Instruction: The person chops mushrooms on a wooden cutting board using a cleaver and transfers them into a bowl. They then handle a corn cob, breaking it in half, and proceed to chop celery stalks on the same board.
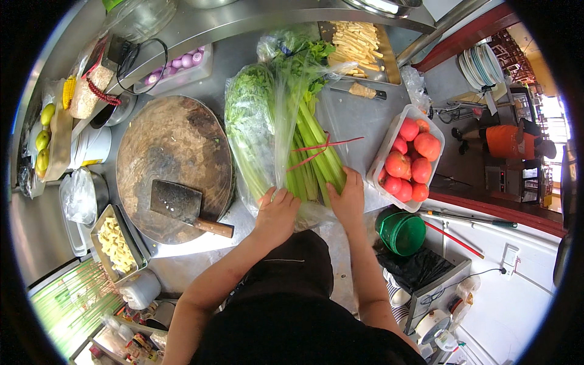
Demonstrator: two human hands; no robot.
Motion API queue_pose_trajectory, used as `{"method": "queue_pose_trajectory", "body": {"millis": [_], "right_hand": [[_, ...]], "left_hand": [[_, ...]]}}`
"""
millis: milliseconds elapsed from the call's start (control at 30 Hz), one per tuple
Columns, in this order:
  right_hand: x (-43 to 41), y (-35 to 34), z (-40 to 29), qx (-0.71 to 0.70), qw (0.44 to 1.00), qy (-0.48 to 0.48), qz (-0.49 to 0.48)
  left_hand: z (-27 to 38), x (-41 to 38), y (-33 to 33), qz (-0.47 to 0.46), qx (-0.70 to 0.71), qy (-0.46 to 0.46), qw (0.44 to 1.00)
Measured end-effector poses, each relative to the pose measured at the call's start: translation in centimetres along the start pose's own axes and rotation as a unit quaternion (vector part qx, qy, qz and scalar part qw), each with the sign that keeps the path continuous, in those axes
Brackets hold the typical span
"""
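Note:
A celery bunch (315,159) with a red tie around its stalks lies in a clear plastic bag on the steel table, leaves pointing away from me. My right hand (350,198) grips its near right side, thumb and fingers around the stalk ends. A second bagged celery bunch (248,109) lies against it on the left. Between the two, my left hand (277,212) has its fingers curled on the clear plastic bag (280,159) near the stalk bottoms. On the round wooden chopping block (169,137) at left rests a cleaver (178,200), handle towards me.
At right stands a plastic tub of tomatoes (408,159). Beyond the celery are a knife (365,90), a tray of cut pale strips (356,45) and a tub of peeled purple onions (182,64). A tray of pale chunks (116,246) sits left. A person (511,141) stands beyond the opening.

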State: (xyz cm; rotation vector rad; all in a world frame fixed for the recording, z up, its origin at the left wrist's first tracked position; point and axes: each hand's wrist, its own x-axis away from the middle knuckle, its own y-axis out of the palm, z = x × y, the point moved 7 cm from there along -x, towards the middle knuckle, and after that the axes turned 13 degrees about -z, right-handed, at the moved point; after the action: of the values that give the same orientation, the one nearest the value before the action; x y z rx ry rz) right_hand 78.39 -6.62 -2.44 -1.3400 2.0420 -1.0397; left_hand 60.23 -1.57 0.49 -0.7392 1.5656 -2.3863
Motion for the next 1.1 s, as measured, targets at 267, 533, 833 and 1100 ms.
{"method": "queue_pose_trajectory", "body": {"millis": [267, 533, 833, 1100], "right_hand": [[0.9, 0.8, 2.7, 0.047, 0.946, 0.147, -0.286], [0.2, 2.3, 2.0, -0.039, 0.947, 0.05, -0.315], [1.1, 1.6, -1.1, -0.214, 0.927, 0.068, -0.302], [3.3, 1.2, -7.8, 0.053, 0.997, -0.045, -0.027]], "left_hand": [[-0.4, -0.2, 1.1, -0.006, 0.028, -0.004, 1.0], [5.3, -0.6, 3.7, -0.065, 0.095, 0.205, 0.972], [-0.4, -3.8, 10.3, -0.045, 0.809, -0.174, 0.559], [-2.0, -5.9, 8.5, 0.097, 0.84, -0.22, 0.487]]}}
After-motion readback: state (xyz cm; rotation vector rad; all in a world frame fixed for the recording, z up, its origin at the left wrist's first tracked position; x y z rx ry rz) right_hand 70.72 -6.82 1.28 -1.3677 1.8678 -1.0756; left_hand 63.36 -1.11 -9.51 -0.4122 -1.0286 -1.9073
